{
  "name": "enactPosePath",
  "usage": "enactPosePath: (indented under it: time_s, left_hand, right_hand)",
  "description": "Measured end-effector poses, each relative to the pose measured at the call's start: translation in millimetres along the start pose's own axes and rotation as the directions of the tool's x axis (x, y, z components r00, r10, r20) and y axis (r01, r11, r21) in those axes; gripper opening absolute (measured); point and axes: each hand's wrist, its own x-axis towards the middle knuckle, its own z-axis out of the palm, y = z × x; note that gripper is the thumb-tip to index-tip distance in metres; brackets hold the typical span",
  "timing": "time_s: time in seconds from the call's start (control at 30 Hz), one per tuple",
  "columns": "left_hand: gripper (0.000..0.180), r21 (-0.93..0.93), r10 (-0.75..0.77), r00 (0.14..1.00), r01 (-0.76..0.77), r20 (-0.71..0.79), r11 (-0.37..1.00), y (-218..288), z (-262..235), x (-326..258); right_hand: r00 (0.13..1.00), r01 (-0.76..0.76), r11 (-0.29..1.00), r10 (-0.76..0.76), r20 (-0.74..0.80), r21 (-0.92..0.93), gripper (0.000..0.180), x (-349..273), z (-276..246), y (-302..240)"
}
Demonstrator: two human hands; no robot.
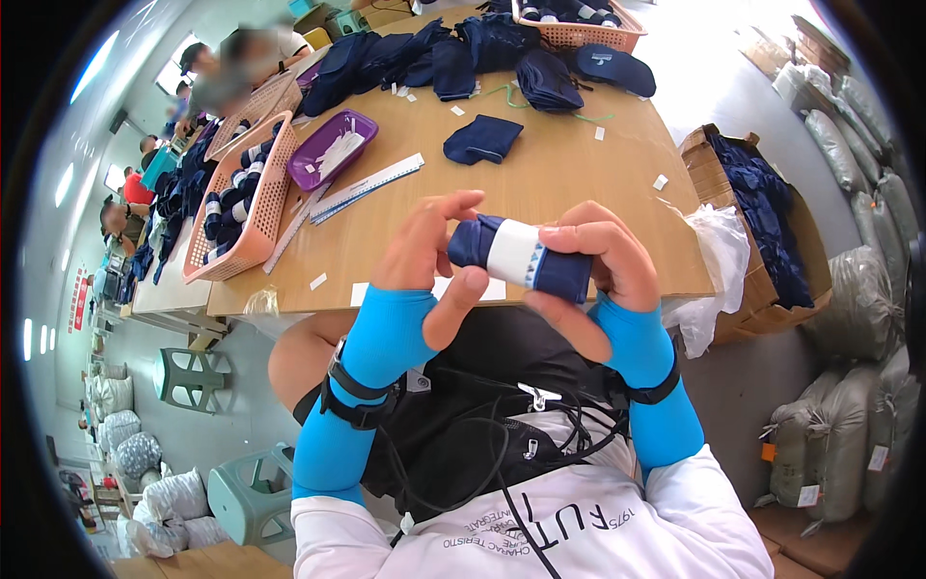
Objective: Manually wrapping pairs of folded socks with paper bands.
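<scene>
A rolled navy cloth bundle [564, 274] with a white paper band [513, 253] around its middle is held up in front of me, above the table's near edge. My right hand [612, 261] grips its right end, fingers over the top and thumb below. Around the left end curls my left hand [415, 253], its thumb near the underside and its index finger raised over the top. Some left fingers are hidden behind the roll. Beyond it, a folded navy cloth piece [482, 139] lies on the table [569, 174].
Left on the table are a purple basket [355, 124] of white strips, rulers [371, 187] and a pink basket [272, 217] of banded rolls. Navy cloth piles [395, 60] lie at the back. A cardboard box [762, 280] of navy cloth stands right; green stools [193, 378] are lower left.
</scene>
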Motion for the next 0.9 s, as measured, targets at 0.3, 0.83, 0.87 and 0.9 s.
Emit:
enactPosePath:
  time_s: [0.3,0.83,0.87,0.9]
  left_hand:
    - [0.072,-0.67,-0.234,0.972,0.161,-0.02,0.725,-8,-3,-43]
    - [0.071,-0.787,-0.426,0.884,0.122,-0.191,0.605,-60,-43,-101]
    - [0.071,-0.792,-0.441,0.877,0.127,-0.191,0.597,-64,-46,-104]
    - [0.067,-0.769,-0.453,0.869,0.146,-0.201,0.622,-68,-48,-106]
  right_hand:
    - [0.98,0.121,0.983,-0.097,0.172,-0.136,0.058,27,44,-27]
    - [0.877,-0.23,0.972,0.185,0.443,0.05,0.048,30,125,24]
    - [0.87,-0.244,0.968,0.196,0.453,0.05,0.048,31,129,29]
    - [0.867,-0.223,0.974,0.183,0.463,0.032,0.048,31,132,34]
